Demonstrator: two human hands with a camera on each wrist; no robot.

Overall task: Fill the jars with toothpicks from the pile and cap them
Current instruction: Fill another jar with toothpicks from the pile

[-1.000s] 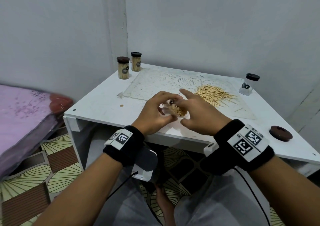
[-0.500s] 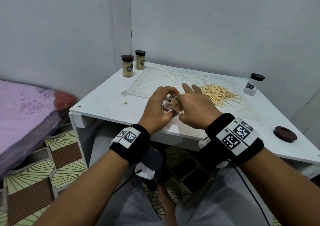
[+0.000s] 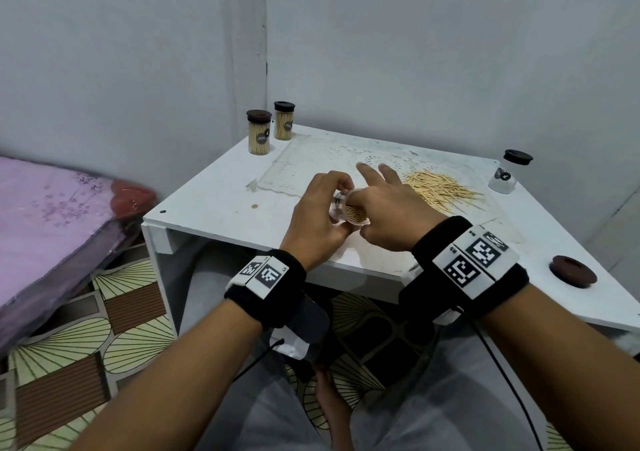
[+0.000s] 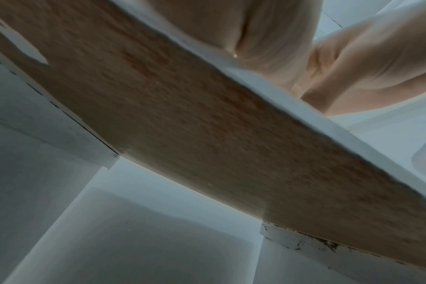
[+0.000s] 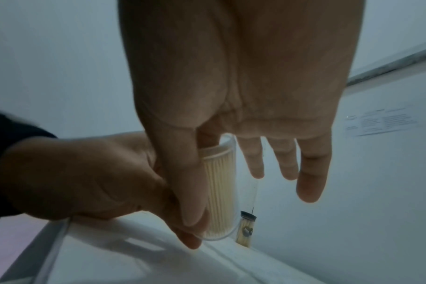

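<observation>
A white table with a scuffed, worn top carries everything, and a pale lace-patterned mat lies flat across its middle toward the back. On the mat rests a loose pile of toothpicks, while two capped jars full of toothpicks stand upright side by side at the far left corner, just off the mat's edge. A clear capped jar stands near the far right edge, and a dark brown cap lies alone near the right front edge, well apart from the pile.
</observation>
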